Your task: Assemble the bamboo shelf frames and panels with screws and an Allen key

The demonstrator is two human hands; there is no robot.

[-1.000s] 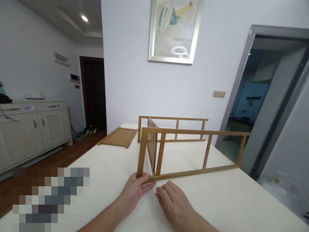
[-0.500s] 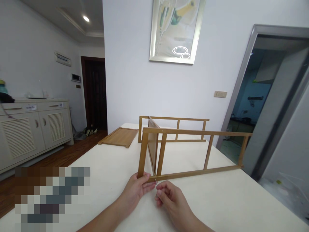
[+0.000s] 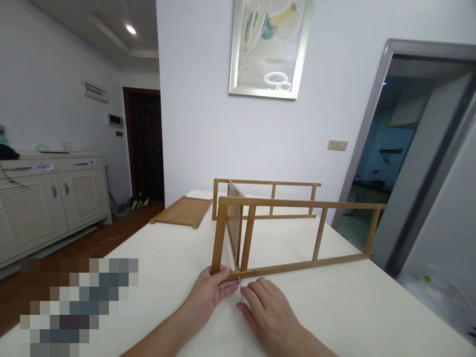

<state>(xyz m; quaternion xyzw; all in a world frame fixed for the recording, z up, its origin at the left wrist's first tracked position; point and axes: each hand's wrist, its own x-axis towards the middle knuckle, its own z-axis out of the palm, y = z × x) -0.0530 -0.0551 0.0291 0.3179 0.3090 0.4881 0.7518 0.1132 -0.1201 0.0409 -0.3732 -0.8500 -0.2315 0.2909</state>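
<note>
A wooden rack frame (image 3: 282, 271) stands on its long edge on the white table, with an upright wooden panel (image 3: 234, 223) joining it to a second ladder-like frame (image 3: 297, 183) behind. My left hand (image 3: 211, 287) grips the near lower corner of the front frame, thumb above the rail and fingers below. Against the rail's outer side, close to the panel joint, is the tip of a thin metal hex key (image 3: 240, 285). My right hand (image 3: 266, 305) has its bent fingers on that key; its lower end shows between thumb and fingers.
Another wooden panel (image 3: 182, 212) lies flat at the table's far left. The white tabletop (image 3: 334, 307) spreads under everything, its right edge running toward a doorway. A louvred cabinet (image 3: 55, 193) stands to the left, and a framed picture (image 3: 269, 49) hangs on the wall ahead.
My right hand has turned at the wrist, fingers rolling round the hex key and back again. The left hand and the frames stay in place; the view shifts slightly.
</note>
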